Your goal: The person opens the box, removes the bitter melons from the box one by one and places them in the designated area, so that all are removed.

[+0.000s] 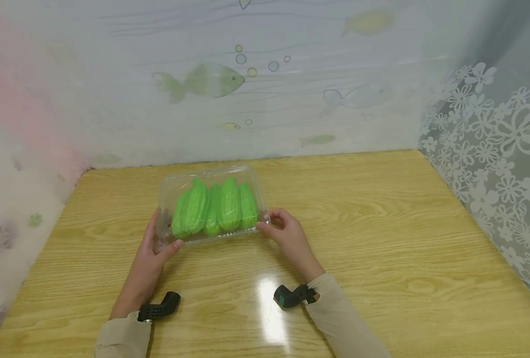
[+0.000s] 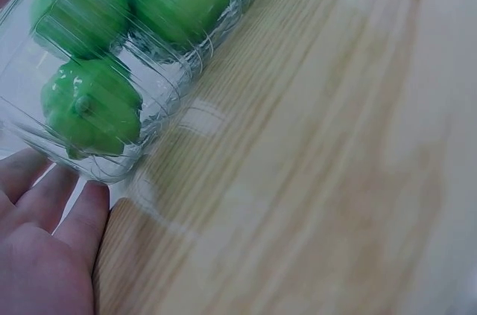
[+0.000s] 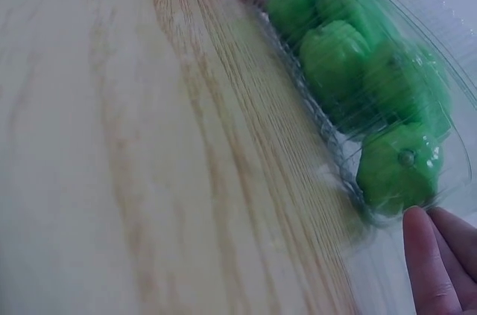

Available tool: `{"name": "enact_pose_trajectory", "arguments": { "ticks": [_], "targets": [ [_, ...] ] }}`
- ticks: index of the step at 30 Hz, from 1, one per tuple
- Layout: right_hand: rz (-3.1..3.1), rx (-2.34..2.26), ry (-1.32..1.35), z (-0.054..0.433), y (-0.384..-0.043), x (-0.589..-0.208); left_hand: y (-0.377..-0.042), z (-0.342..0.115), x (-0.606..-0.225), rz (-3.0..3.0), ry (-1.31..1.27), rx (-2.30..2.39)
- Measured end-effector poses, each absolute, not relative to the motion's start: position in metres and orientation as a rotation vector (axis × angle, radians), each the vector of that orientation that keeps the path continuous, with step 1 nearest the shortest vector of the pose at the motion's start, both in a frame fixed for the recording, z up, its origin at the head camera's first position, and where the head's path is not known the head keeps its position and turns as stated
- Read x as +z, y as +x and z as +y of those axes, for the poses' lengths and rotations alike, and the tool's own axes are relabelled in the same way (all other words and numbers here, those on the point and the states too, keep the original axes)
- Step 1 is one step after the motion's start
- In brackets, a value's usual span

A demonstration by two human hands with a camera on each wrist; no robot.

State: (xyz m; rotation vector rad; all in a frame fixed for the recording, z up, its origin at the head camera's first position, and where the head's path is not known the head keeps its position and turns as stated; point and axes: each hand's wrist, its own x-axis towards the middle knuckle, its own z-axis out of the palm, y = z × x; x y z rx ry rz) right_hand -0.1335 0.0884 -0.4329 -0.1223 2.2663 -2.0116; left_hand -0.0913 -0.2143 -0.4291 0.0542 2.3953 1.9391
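Observation:
A clear plastic box (image 1: pixel 166 188) with a lid is at the middle-left of the table, slightly tilted. Several long green ridged vegetables (image 1: pixel 229 206), gourd-like in shape, lie side by side inside it. My left hand (image 1: pixel 145 268) holds the box's left end, thumb at the near corner and fingers along the side. At the opposite end, my right hand (image 1: pixel 293 244) pinches the near right corner between thumb and fingers. The left wrist view shows fingers (image 2: pixel 86 218) against the end of the box; fingertips (image 3: pixel 419 229) touch its other end in the right wrist view.
The box is over a wood-grain table (image 1: pixel 381 238). Behind it stands a pale wall (image 1: pixel 283 109) with painted fish, and a curtain with white flowers (image 1: pixel 493 149) borders the right side. Black wrist devices (image 1: pixel 159 307) sit on both wrists.

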Motion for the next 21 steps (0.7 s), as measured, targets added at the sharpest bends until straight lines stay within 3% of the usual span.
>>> {"name": "enact_pose_trajectory", "arguments": {
  "ticks": [21],
  "targets": [
    [2.276,-1.935,-0.135,0.089,-0.128,-0.416,-0.092,-0.215,-0.429,2.408,0.056,1.909]
  ]
}}
